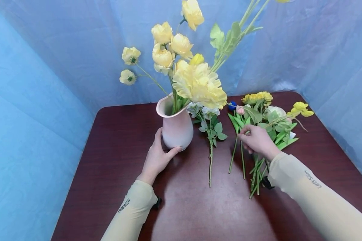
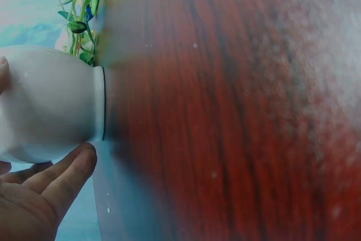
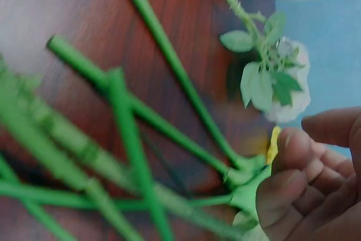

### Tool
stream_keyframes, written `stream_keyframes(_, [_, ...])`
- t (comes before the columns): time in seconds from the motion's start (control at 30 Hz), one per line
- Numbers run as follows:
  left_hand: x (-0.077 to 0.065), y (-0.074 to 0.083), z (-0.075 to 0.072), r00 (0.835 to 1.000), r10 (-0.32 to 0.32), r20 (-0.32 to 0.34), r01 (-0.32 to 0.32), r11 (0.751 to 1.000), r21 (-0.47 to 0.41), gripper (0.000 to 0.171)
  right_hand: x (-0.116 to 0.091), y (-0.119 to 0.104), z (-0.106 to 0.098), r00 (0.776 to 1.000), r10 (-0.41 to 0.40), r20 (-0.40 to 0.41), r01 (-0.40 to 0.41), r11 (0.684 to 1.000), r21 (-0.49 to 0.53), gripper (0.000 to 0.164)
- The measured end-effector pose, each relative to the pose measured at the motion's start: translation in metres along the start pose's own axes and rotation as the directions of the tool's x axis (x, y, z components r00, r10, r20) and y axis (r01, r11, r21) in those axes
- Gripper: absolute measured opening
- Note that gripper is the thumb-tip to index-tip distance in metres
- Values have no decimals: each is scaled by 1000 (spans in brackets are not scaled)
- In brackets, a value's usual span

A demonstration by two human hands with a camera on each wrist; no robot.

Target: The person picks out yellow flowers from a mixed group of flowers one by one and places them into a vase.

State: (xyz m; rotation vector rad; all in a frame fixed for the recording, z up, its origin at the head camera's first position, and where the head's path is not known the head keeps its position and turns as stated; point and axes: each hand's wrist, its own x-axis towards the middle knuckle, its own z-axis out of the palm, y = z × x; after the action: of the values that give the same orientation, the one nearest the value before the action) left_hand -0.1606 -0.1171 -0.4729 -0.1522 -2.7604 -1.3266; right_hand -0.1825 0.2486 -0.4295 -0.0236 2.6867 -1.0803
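A pale pink-and-white vase (image 1: pixel 177 129) stands on the table, filled with yellow flowers (image 1: pixel 199 85) on tall stems. My left hand (image 1: pixel 158 157) grips its lower left side, thumb in front; the left wrist view shows fingers (image 2: pixel 70 182) beside the vase's base (image 2: pixel 99 103). Over the pile of loose artificial flowers at the right, my right hand (image 1: pixel 257 140) hovers by green tulip-like stems (image 1: pixel 242 160). Its fingers (image 3: pixel 290 150) are loosely bent, with nothing visible between them and the thumb in the right wrist view. Whether they touch a leaf is unclear.
A white flower stem (image 1: pixel 211 147) with green leaves lies between vase and pile. Yellow blooms (image 1: pixel 257 97), a blue bloom (image 1: pixel 232 105) and a white bloom (image 1: pixel 276 112) lie in the pile. Blue cloth (image 1: pixel 78 50) hangs behind the dark wooden table (image 1: pixel 114 140).
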Motion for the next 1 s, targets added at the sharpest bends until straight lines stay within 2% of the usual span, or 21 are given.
stream_keyframes(0.33, [1, 2, -1, 1000, 11, -2, -11, 1000, 4, 95, -10, 30, -24, 987, 72, -146, -86, 992, -90, 28])
stream_keyframes(0.5, [1, 2, -2, 1000, 0, -8, 0, 1000, 7, 95, -12, 36, -29, 981, 84, -174, -105, 988, -111, 30])
stream_keyframes(0.7, [0, 2, -2, 1000, 3, -5, -3, 1000, -1, 93, -12, 46, -31, 978, 113, -177, -136, 983, -126, 41])
stream_keyframes(0.77, [0, 2, -2, 1000, 4, -3, -4, 1000, -2, 93, -11, 49, -30, 978, 133, -161, -150, 984, -95, 42])
stream_keyframes(0.87, [0, 2, -1, 1000, 1, -5, -1, 1000, -6, 93, -11, 53, -30, 977, 171, -124, -169, 985, 30, 41])
stream_keyframes(1.0, [-1, 2, -1, 1000, -7, -1, 7, 1000, -6, 93, -13, 54, -32, 975, 201, -97, -171, 952, 254, 43])
